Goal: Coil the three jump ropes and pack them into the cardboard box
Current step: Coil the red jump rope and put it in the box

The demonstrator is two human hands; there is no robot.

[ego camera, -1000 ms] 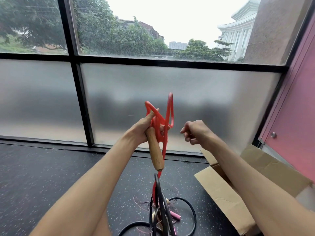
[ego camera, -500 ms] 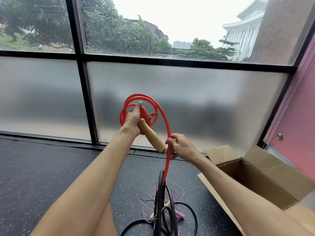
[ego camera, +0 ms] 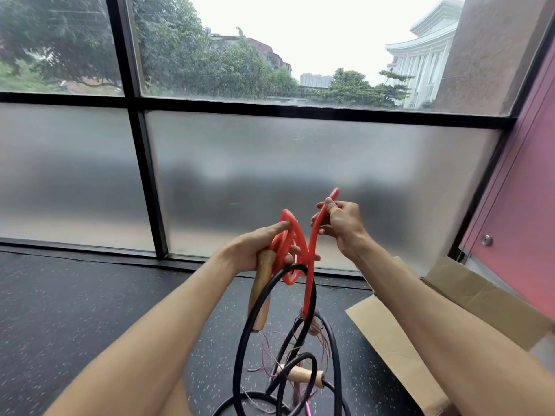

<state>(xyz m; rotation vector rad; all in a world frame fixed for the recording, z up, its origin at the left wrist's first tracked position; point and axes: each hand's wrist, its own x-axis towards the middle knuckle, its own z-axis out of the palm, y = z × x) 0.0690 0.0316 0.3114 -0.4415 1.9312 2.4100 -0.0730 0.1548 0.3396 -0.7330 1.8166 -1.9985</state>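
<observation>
Floor: thick black jump rope point(ego camera: 240, 340) looped beside thin pink jump rope point(ego camera: 267, 352).
Box: open brown cardboard box point(ego camera: 468, 298) lay at right.
Left hand point(ego camera: 258, 250): gripped coiled red jump rope point(ego camera: 288, 244) and wooden handle point(ego camera: 261, 292).
Right hand point(ego camera: 339, 220): pinched the red strand, raised.

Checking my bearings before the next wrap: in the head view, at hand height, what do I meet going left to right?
Left hand gripping the wooden handle → red rope coils → right hand pinching the red strand → cardboard box far right.
</observation>
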